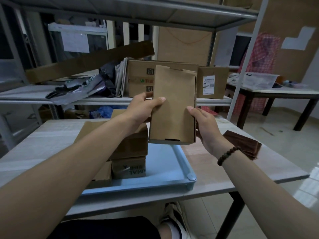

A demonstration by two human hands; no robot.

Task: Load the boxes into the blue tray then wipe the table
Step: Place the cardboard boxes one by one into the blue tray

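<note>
Plain box (pixel 172 104) between left hand (pixel 143 109), right hand (pixel 205 125); inverted print, trayed box (pixel 128 167).

Both hands hold a flat brown box (pixel 172 104) upright above the blue tray (pixel 164 166): the left hand (pixel 143 109) grips its left edge and the right hand (pixel 205 126) its right edge, each with its thumb on the near face. Stacked cardboard boxes (pixel 129 147) fill the tray's left part. A folded brown cloth (pixel 243 145) lies on the table (pixel 43 135), to the right of the tray.
</note>
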